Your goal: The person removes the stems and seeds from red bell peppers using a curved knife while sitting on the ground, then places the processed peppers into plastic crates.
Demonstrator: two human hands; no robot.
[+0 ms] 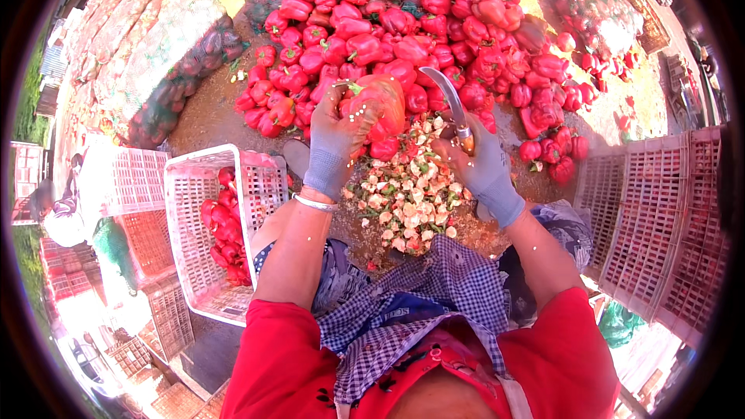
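My left hand (340, 128), in a grey knit glove, grips a red bell pepper (387, 102) with a green stem and small pale seeds scattered on glove and skin. My right hand (474, 154), gloved alike, holds a curved knife (447, 90) by its wooden handle, the blade pointing up and left, apart from the pepper. Beyond both hands rises a large heap of red bell peppers (372, 41). Between my forearms, on the ground, lies a pile of cut pepper cores and seeds (413, 203).
Left of me stands a white plastic crate (201, 297) with red peppers inside. Stacked crates (646, 215) line the right side. Filled mesh sacks (174, 58) lie at the upper left, another sack (602, 14) at the upper right. A person (64, 209) is at the far left.
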